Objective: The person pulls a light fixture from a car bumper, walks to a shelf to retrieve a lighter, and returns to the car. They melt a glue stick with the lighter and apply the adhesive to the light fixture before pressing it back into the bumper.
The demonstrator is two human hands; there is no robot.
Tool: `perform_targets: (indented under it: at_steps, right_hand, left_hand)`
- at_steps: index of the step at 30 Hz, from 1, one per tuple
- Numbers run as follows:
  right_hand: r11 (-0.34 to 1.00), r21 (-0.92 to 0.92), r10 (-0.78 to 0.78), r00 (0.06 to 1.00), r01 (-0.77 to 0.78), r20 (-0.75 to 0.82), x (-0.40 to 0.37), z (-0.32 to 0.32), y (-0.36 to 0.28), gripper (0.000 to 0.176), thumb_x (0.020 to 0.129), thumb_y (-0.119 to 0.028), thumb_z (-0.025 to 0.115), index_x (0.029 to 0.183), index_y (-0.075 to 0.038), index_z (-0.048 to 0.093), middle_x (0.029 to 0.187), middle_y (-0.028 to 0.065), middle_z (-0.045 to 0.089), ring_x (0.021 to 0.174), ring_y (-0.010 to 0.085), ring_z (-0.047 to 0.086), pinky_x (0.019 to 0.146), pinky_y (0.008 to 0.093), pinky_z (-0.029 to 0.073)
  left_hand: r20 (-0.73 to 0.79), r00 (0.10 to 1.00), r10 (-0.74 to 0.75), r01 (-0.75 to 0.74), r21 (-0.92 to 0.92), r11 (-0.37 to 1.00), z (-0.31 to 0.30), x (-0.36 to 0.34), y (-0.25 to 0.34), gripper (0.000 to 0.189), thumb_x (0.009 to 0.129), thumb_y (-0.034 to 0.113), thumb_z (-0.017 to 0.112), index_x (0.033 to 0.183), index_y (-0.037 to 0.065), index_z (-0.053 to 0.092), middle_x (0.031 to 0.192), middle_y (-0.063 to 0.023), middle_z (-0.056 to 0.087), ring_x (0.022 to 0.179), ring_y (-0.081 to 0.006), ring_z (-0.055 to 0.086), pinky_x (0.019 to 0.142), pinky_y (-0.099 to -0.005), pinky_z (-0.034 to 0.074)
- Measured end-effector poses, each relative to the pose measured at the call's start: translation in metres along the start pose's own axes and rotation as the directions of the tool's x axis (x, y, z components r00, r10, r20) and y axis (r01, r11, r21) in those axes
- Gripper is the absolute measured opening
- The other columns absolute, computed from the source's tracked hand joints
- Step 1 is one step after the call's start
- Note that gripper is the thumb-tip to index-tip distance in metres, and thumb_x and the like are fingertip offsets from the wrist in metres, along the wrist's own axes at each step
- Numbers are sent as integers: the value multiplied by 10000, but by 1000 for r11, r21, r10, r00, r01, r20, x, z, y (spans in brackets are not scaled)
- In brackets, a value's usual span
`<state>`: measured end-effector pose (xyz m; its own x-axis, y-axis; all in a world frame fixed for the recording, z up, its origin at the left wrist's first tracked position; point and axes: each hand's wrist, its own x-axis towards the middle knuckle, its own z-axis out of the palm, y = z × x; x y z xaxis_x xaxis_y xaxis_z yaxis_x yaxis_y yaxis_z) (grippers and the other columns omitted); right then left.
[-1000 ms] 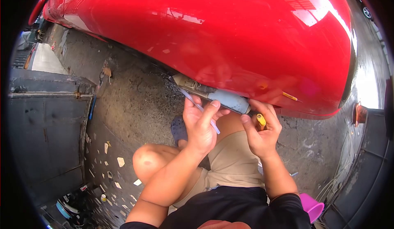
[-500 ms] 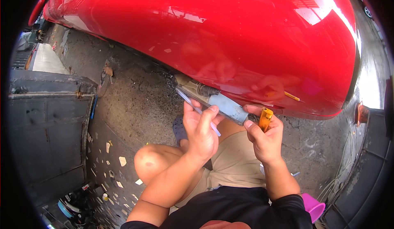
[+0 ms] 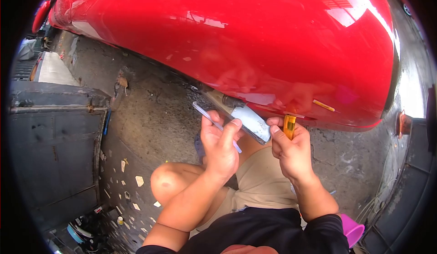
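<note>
A glossy red car body panel (image 3: 255, 40) fills the top of the view. My left hand (image 3: 219, 145) pinches a thin clear rod (image 3: 205, 115) that slants up to the left, and it also steadies a grey block-shaped tool (image 3: 248, 122) lying under the panel's lower edge. My right hand (image 3: 290, 150) grips a small orange-handled tool (image 3: 289, 124), held upright with its tip at the bottom edge of the panel. Beige shorts and a bare knee (image 3: 170, 181) sit below both hands.
Rough concrete ground (image 3: 154, 112) lies under the car. A dark metal box or cabinet (image 3: 50, 153) stands at the left, with scraps of paper (image 3: 139, 181) scattered beside it. A pink plastic container (image 3: 353, 233) sits at the lower right. A small yellow mark (image 3: 323, 105) shows on the panel.
My right hand has turned the orange tool upright and brought its tip to the panel's edge. The grey tool has tilted more steeply. The left hand has barely shifted.
</note>
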<state>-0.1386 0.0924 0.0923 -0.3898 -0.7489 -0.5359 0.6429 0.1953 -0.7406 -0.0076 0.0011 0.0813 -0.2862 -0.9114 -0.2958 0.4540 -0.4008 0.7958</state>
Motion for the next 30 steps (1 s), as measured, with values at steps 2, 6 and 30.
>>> perform_targets:
  at_steps: [2, 6, 30]
  right_hand:
    - [995, 87, 47, 999, -46, -6, 1, 3, 1, 171, 1018, -66, 611, 1155, 33, 637, 619, -62, 429, 479, 29, 309, 457, 247, 230]
    - [984, 114, 133, 990, -137, 45, 5, 0, -7, 189, 1026, -82, 596, 1169, 38, 618, 611, -65, 401, 467, 33, 281, 450, 246, 208]
    - [694, -407, -442, 798, 593, 410, 5, -2, 4, 353, 866, -112, 837, 1189, -9, 737, 1107, 117, 675, 1019, 185, 672, 865, 298, 539]
  left_hand:
    - [-2, 1000, -7, 7, 6, 1000, -2, 0, 0, 307, 918, -10, 641, 1068, 169, 441, 1030, -8, 526, 990, -153, 611, 841, -382, 587]
    - [20, 1000, 1, 0, -34, 999, -3, 0, -1, 308, 927, -18, 639, 1076, 168, 444, 1054, -17, 543, 1002, -158, 617, 855, -385, 585]
    - [215, 977, -3, 27, -108, 994, -19, 3, -3, 341, 982, 13, 658, 1153, 158, 401, 1264, -214, 622, 1253, -345, 617, 1061, -506, 519]
